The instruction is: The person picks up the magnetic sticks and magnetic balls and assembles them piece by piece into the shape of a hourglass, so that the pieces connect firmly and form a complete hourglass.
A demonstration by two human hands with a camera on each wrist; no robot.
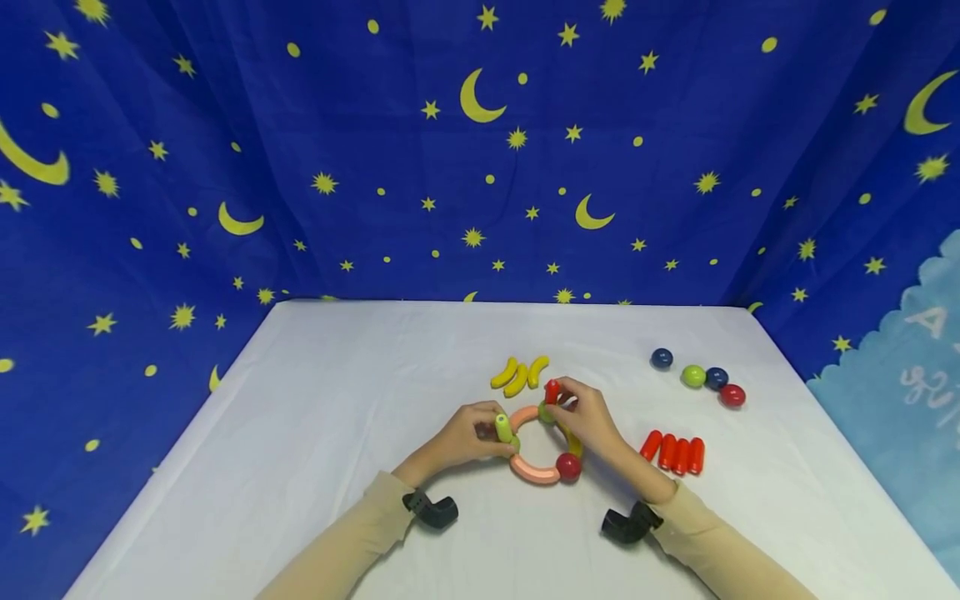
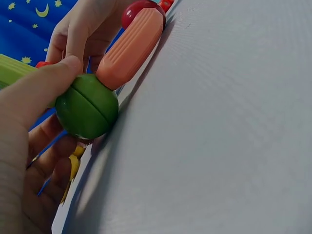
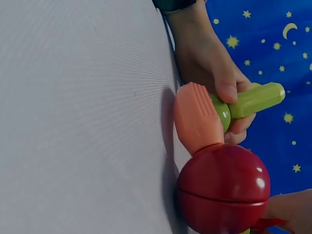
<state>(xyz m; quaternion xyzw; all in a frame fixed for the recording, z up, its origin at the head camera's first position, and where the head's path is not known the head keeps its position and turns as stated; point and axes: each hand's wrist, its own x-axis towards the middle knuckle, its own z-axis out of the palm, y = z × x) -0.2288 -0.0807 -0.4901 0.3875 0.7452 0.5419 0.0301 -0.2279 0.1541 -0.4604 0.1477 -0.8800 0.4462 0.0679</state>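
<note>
On the white table lies a ring of toy pieces: pink curved sticks, a yellow curved stick, a dark red ball and two green balls. My left hand grips the green ball at the ring's left side, and a light green stick rises from that ball. With its fingertips my right hand pinches a short red stick, upright at the far green ball. The dark red ball sits between a pink stick and the yellow one.
Three yellow curved sticks lie behind the ring. Several red sticks are lined up right of my right hand. Farther back on the right are blue balls, a lime green ball and a red ball. A blue star-patterned curtain surrounds the table.
</note>
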